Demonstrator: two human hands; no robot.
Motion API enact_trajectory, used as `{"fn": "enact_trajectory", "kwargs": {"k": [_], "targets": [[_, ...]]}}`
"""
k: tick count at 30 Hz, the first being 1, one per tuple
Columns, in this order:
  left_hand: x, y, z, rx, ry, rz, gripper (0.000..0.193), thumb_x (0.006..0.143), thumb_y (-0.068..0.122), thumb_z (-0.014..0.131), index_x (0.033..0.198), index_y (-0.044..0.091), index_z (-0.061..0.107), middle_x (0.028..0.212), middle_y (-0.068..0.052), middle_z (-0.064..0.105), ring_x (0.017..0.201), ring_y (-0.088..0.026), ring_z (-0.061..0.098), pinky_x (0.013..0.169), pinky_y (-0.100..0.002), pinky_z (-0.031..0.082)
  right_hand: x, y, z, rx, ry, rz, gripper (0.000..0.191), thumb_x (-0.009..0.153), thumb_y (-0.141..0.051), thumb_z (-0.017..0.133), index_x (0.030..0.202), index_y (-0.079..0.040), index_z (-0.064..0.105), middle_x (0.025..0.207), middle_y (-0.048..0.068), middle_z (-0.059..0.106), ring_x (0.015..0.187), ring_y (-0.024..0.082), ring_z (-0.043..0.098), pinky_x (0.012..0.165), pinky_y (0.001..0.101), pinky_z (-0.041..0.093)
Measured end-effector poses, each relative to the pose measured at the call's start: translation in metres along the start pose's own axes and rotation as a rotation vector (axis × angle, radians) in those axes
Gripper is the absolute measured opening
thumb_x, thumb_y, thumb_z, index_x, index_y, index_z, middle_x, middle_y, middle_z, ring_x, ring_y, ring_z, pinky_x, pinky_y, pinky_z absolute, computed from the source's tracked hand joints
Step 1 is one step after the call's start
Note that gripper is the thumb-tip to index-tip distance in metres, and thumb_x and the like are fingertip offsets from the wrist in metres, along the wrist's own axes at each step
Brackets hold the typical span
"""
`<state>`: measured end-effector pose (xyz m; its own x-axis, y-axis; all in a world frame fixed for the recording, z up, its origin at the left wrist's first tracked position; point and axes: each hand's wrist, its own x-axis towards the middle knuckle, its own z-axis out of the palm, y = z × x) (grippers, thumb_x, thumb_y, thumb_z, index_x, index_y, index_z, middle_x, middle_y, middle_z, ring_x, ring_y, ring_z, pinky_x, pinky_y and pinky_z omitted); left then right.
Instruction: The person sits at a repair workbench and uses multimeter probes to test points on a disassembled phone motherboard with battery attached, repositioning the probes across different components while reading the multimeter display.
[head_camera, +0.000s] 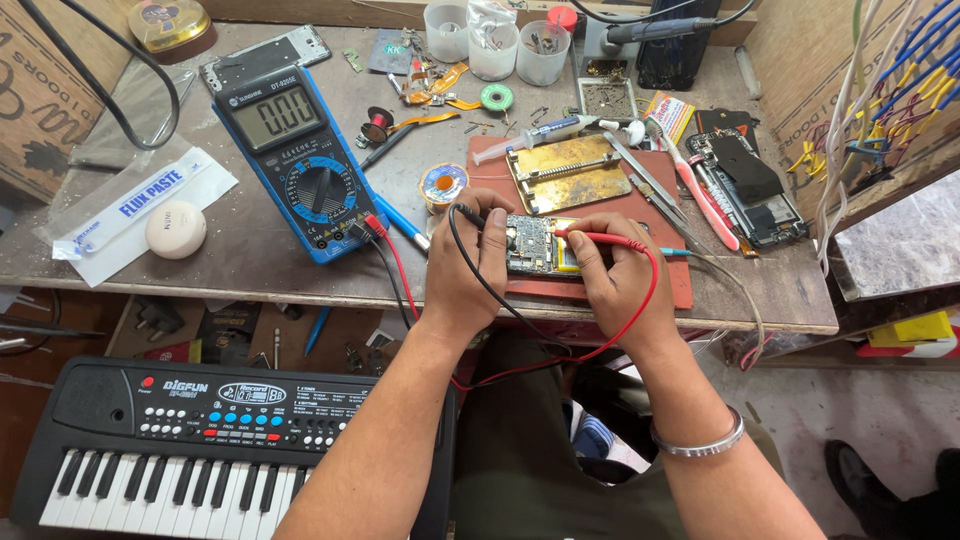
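My left hand grips a black test probe whose black lead loops back to a blue digital multimeter on the bench. A red test probe is pinched in my right hand, its tip touching a small phone circuit board that lies between both hands. The board rests on a red work mat. The red lead curves under my right wrist towards the meter. The black probe's tip is hidden by my fingers.
On the mat lie a brass plate, tweezers, a syringe and an opened phone. Plastic cups stand at the back, solder reels near the meter. A toy keyboard sits below the bench.
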<state>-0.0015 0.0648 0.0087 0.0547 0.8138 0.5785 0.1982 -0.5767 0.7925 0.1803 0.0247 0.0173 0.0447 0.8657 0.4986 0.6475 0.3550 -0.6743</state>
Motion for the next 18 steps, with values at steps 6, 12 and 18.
{"fn": "enact_trajectory", "kwargs": {"k": [6, 12, 18], "targets": [[0.0, 0.0001, -0.0002, 0.016, -0.001, -0.001, 0.014, 0.107, 0.012, 0.05, 0.106, 0.002, 0.06, 0.086, -0.01, 0.064, 0.076, -0.022, 0.062, 0.074, -0.035, 0.05, 0.0, 0.0003, 0.0002, 0.006, -0.002, 0.005, 0.016, 0.102, -0.017, 0.063, 0.104, -0.004, 0.071, 0.092, 0.01, 0.071, 0.092, 0.024, 0.065, 0.082, 0.0357, 0.051], [-0.0002, 0.0001, 0.0003, 0.014, -0.003, -0.001, 0.014, 0.107, 0.012, 0.05, 0.106, 0.002, 0.06, 0.086, -0.01, 0.064, 0.077, -0.022, 0.062, 0.074, -0.035, 0.05, -0.0005, -0.0009, -0.0005, -0.004, -0.002, 0.002, 0.015, 0.102, -0.017, 0.063, 0.104, -0.004, 0.071, 0.093, 0.01, 0.071, 0.091, 0.024, 0.064, 0.081, 0.0359, 0.051], [-0.0005, -0.0002, 0.0, 0.02, -0.003, 0.009, 0.014, 0.106, 0.012, 0.05, 0.106, 0.002, 0.06, 0.089, -0.011, 0.064, 0.079, -0.023, 0.063, 0.076, -0.035, 0.051, -0.0003, -0.0021, -0.0003, -0.002, 0.003, 0.003, 0.015, 0.102, -0.017, 0.064, 0.104, -0.004, 0.071, 0.093, 0.01, 0.071, 0.091, 0.024, 0.065, 0.081, 0.0355, 0.051]]}}
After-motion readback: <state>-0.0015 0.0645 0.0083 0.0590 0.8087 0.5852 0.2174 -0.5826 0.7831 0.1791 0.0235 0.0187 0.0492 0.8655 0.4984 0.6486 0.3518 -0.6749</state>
